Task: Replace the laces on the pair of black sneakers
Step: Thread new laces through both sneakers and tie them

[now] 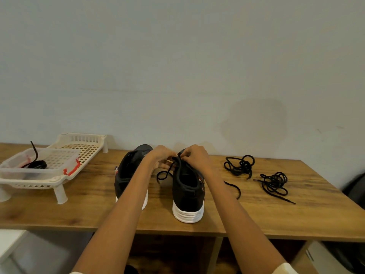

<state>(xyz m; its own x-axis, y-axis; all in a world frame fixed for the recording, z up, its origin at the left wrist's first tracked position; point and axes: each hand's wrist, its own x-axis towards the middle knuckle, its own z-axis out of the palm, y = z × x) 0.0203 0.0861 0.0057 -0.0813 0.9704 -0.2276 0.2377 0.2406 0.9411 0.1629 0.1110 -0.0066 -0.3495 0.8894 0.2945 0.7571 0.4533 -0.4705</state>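
At the far left of the brown wood-grain table (83,206) stands a cream slatted plastic rack on short legs (83,150). A clear rectangular plastic tub with red clips (42,165) sits on the rack's near end. A coiled black lace (35,164) lies inside the tub, one end rising above its rim.

Right of the rack, the left black sneaker with white sole (128,173) stands heel toward the camera; the left forearm crosses in front of it and hides much of its inner side. The left hand (161,155) is at the tongue of the neighbouring shoe, fingers curled and pinching the black lace being worked (165,174). A loop of this lace hangs down between the two shoes.

The right black sneaker with white sole (187,192) stands upright, heel toward the camera, just beside its partner. The right hand (195,157) rests at the top of its lacing area, fingers curled, pinching the same lace. A free end of the lace trails across the table to the right of this shoe.

Further right, two loose tangles of black lace lie well apart from the shoes: the nearer tangle (240,166) and the outer tangle (274,183).
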